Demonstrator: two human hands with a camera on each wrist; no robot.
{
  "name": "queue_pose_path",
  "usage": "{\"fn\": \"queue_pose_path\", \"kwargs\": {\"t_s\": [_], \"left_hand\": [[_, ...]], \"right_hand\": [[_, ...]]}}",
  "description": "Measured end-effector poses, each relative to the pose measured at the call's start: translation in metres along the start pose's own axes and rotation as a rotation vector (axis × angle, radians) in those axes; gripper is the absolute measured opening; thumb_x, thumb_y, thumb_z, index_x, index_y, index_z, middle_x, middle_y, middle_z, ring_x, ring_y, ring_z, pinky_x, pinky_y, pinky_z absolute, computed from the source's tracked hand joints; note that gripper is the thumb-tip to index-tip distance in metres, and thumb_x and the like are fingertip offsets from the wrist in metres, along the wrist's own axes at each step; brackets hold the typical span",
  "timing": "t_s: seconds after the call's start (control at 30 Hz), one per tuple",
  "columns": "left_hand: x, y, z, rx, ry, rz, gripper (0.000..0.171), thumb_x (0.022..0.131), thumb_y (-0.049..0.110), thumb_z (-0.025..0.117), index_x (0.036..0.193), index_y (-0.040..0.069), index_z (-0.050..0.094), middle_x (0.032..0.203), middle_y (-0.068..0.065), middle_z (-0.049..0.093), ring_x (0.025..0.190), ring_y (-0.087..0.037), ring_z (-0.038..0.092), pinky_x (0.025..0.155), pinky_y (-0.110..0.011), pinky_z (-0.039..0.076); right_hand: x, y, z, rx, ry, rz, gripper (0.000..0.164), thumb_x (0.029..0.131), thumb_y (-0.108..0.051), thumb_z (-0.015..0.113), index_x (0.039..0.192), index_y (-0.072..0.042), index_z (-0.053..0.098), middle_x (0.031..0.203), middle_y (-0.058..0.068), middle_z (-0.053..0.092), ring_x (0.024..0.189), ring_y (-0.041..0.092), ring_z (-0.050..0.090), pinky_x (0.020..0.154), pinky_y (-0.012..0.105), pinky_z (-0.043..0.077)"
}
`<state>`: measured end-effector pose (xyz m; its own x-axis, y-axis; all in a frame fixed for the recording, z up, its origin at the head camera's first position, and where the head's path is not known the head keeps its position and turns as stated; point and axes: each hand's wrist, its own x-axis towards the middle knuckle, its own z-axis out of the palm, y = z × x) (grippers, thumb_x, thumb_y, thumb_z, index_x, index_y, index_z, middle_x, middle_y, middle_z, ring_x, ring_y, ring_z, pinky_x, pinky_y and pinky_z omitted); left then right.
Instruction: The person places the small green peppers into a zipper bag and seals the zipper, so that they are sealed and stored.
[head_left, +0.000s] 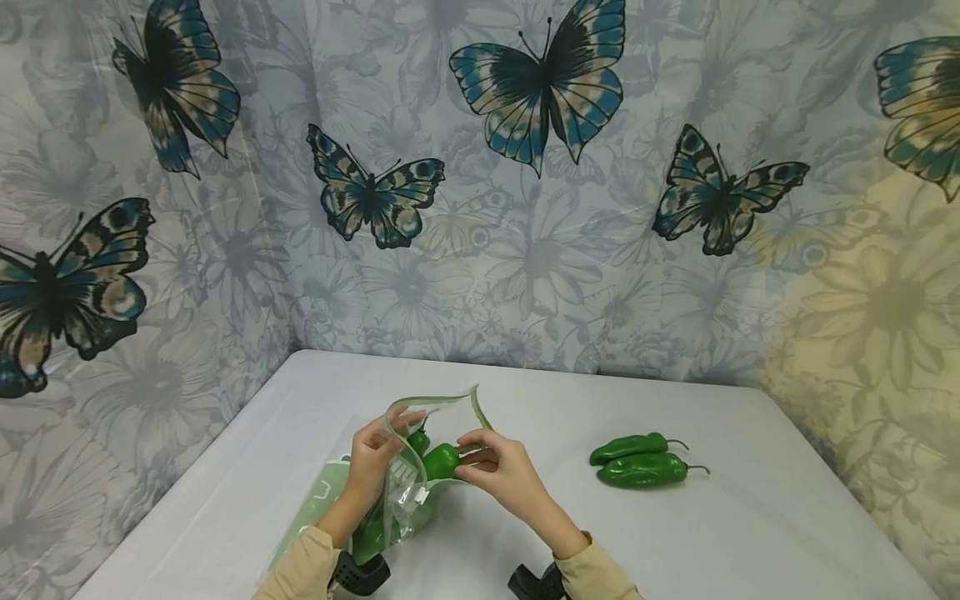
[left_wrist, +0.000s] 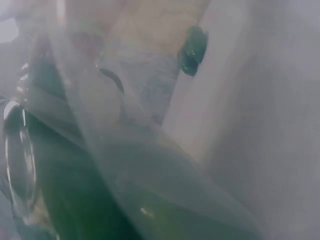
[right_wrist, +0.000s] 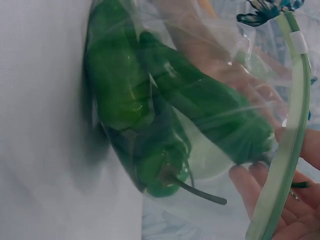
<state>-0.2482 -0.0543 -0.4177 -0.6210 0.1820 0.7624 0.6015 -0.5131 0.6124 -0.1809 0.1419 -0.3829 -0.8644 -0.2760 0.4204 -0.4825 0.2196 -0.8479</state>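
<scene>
A clear zip bag [head_left: 405,493] with a pale green rim stands with its mouth spread. My left hand [head_left: 367,463] grips its left rim. Inside the mouth, my right hand [head_left: 512,477] pinches a green pepper [head_left: 441,461] near its stem. In the right wrist view, the fingers of the right hand [right_wrist: 295,210] are at the stem end of the slanting pepper [right_wrist: 215,105], seen through the plastic. Two more peppers, one upper [right_wrist: 117,65] and one lower [right_wrist: 162,172], lie in the bag. Bag plastic blurs most of the left wrist view.
Two green peppers, a rear one [head_left: 630,448] and a front one [head_left: 643,472], lie side by side on the white table [head_left: 750,517] at right. A pale green printed sheet [head_left: 321,493] lies left of the bag. Behind the table hangs a butterfly-patterned cloth [head_left: 540,267].
</scene>
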Motion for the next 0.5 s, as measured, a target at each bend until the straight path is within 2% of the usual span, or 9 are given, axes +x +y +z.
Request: {"fn": "queue_pose_path", "kwargs": {"t_s": [0.13, 0.23, 0.37, 0.5], "left_hand": [[0.000, 0.001, -0.001, 0.006, -0.011, 0.017, 0.021, 0.084, 0.027, 0.062, 0.098, 0.011, 0.063, 0.105, -0.006, 0.063, 0.104, -0.017, 0.054, 0.091, -0.026, 0.035], [0.000, 0.001, -0.002, 0.009, -0.011, 0.013, 0.020, 0.083, 0.027, 0.062, 0.092, 0.009, 0.061, 0.105, -0.006, 0.063, 0.105, -0.017, 0.054, 0.092, -0.026, 0.034], [0.000, 0.001, -0.001, 0.008, -0.012, 0.010, 0.017, 0.083, 0.027, 0.063, 0.087, 0.010, 0.060, 0.105, -0.005, 0.063, 0.105, -0.017, 0.054, 0.091, -0.026, 0.035], [0.000, -0.001, 0.000, 0.003, -0.021, 0.011, 0.020, 0.084, 0.027, 0.062, 0.096, 0.011, 0.062, 0.106, -0.006, 0.063, 0.105, -0.017, 0.053, 0.090, -0.027, 0.036]], "right_hand": [[0.001, -0.002, 0.004, -0.027, -0.035, -0.019, 0.031, 0.080, -0.002, 0.066, 0.108, 0.004, 0.056, 0.100, 0.017, 0.061, 0.086, 0.028, 0.062, 0.073, 0.026, 0.049], [0.002, -0.001, 0.005, -0.036, -0.039, -0.026, 0.034, 0.081, -0.001, 0.065, 0.112, 0.004, 0.054, 0.102, 0.018, 0.060, 0.087, 0.028, 0.061, 0.073, 0.026, 0.049], [0.002, -0.006, 0.005, -0.015, -0.031, -0.002, 0.036, 0.082, 0.001, 0.063, 0.116, 0.005, 0.051, 0.102, 0.018, 0.061, 0.088, 0.028, 0.061, 0.074, 0.025, 0.049], [0.002, -0.024, 0.005, 0.028, -0.068, 0.039, 0.037, 0.083, 0.005, 0.060, 0.117, 0.009, 0.048, 0.102, 0.024, 0.059, 0.089, 0.034, 0.060, 0.073, 0.025, 0.049]]}}
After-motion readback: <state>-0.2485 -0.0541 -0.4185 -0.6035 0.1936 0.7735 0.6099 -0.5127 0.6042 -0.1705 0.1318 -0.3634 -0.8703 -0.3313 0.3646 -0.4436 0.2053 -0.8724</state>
